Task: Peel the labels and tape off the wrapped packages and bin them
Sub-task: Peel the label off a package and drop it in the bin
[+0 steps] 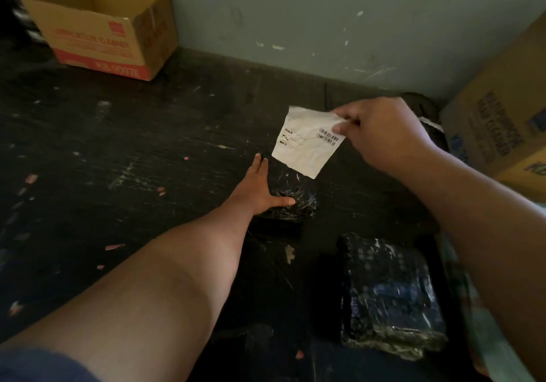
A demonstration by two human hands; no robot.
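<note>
Near the centre of the head view, on the dark scuffed floor [124, 133], the left hand [257, 188] presses flat, fingers straight, on a small black wrapped package [292, 195]. Just toward 1 o'clock, the right hand [381, 132] pinches a white barcoded label [307, 142] by its corner. Another wrapped package [390, 296] lies at 5 o'clock. An open cardboard box [100, 24] sits at 10 o'clock.

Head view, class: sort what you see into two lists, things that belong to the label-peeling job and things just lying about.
Part of the job:
white label, pinched by the right hand
small black package, pressed by the left hand
larger wrapped package
open cardboard box, possibly the bin

Lying about:
printed carton on the right
paper scraps on the dark surface
</note>
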